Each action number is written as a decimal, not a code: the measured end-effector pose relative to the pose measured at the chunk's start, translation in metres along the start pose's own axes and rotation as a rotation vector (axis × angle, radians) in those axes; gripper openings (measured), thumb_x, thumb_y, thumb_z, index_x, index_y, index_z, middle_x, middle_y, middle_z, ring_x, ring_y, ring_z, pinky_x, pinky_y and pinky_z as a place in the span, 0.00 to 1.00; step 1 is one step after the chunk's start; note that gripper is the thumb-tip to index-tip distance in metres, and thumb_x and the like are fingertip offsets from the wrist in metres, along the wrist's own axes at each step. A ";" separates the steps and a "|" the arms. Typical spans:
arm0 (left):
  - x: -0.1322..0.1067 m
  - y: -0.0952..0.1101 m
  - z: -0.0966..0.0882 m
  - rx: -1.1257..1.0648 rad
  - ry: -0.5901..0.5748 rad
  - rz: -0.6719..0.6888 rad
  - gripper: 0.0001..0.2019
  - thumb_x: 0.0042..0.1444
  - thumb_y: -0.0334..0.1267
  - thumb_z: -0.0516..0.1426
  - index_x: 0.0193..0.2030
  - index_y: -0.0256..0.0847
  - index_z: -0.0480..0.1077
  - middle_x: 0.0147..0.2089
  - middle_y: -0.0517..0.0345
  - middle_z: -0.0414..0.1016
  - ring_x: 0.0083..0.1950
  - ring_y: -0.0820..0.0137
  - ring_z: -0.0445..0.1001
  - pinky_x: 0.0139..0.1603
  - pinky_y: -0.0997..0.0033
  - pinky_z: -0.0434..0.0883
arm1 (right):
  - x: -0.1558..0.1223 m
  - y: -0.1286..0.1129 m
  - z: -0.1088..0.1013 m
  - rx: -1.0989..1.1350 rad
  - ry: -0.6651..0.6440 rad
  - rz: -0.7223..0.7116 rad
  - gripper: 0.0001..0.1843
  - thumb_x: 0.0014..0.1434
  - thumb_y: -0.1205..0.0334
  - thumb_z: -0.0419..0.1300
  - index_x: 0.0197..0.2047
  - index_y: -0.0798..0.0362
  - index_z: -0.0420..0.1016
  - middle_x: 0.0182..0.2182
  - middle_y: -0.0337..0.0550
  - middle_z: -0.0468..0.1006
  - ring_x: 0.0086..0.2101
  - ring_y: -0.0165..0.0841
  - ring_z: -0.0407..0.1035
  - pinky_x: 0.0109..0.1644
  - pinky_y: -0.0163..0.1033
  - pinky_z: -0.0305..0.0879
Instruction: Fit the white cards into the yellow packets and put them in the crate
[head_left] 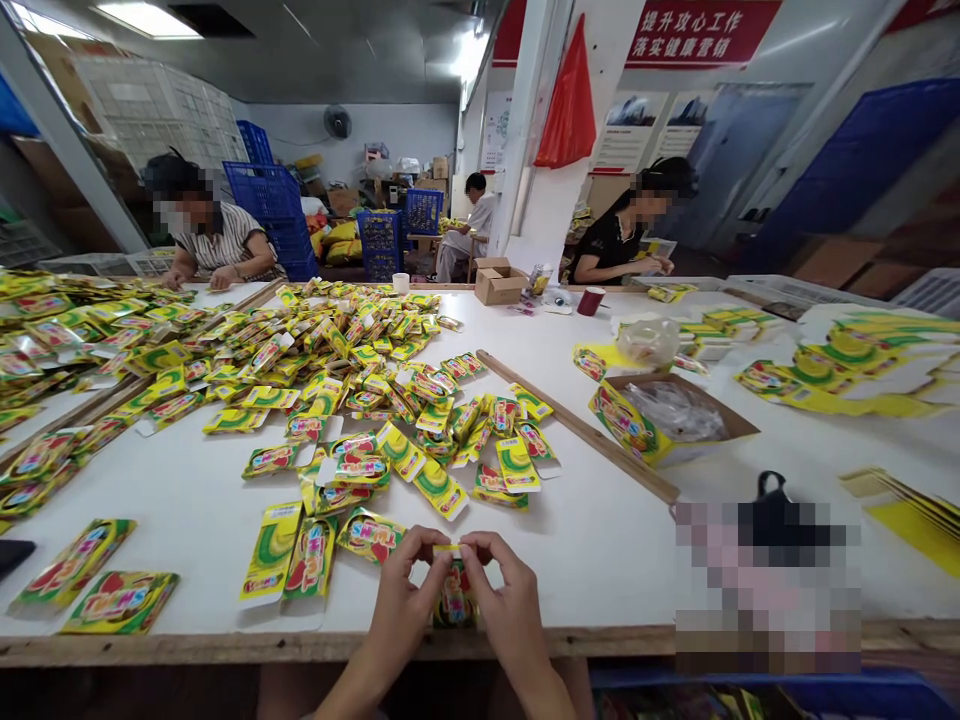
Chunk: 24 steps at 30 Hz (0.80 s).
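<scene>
Between my two hands is a small yellow and green printed box (454, 598), upright near the table's front edge. My left hand (409, 585) pinches the left of its top end with thumb and forefinger. On the other side my right hand (501, 590) pinches the same end, so both hands are closed on it. The fingers hide part of that end. Just beyond lies another box (371, 535) of the same print. A pair of boxes (271, 553) rests to the left, and a heap of them (337, 350) spreads across the table behind.
A wooden strip (577, 425) divides the white table (570, 540). Right of it stand an open carton (675, 415) with clear plastic inside and printed card sheets (862, 360). A small brown box (500, 282) and a dark red cup (591, 301) are farther back. Several people sit beyond.
</scene>
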<state>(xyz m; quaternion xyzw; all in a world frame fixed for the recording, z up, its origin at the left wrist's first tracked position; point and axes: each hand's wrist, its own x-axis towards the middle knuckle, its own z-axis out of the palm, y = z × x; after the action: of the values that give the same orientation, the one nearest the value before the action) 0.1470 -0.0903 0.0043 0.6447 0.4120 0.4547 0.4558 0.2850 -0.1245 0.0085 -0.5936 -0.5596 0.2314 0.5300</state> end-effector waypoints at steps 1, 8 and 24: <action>0.001 0.001 0.000 -0.001 0.001 -0.001 0.07 0.60 0.40 0.56 0.39 0.40 0.72 0.36 0.56 0.75 0.38 0.66 0.73 0.41 0.69 0.69 | 0.000 0.000 0.000 0.001 -0.004 0.005 0.10 0.63 0.57 0.57 0.36 0.52 0.75 0.31 0.42 0.79 0.32 0.35 0.73 0.37 0.34 0.69; -0.003 -0.005 -0.003 -0.050 -0.019 0.003 0.08 0.60 0.41 0.57 0.37 0.40 0.73 0.37 0.54 0.75 0.41 0.64 0.74 0.42 0.68 0.71 | -0.002 0.001 -0.002 0.078 -0.006 0.005 0.11 0.63 0.56 0.56 0.36 0.52 0.75 0.31 0.43 0.79 0.34 0.36 0.74 0.38 0.35 0.69; 0.002 -0.024 -0.072 0.516 -0.203 0.179 0.27 0.57 0.32 0.57 0.63 0.51 0.63 0.62 0.49 0.69 0.63 0.54 0.66 0.63 0.47 0.63 | -0.017 0.010 -0.111 -0.179 0.078 0.079 0.15 0.59 0.48 0.57 0.33 0.48 0.78 0.30 0.46 0.80 0.33 0.41 0.75 0.38 0.39 0.72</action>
<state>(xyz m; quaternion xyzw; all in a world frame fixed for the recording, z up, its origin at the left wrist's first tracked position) 0.0751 -0.0670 -0.0060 0.8153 0.4080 0.3063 0.2737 0.3809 -0.1794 0.0313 -0.6690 -0.5331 0.1779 0.4865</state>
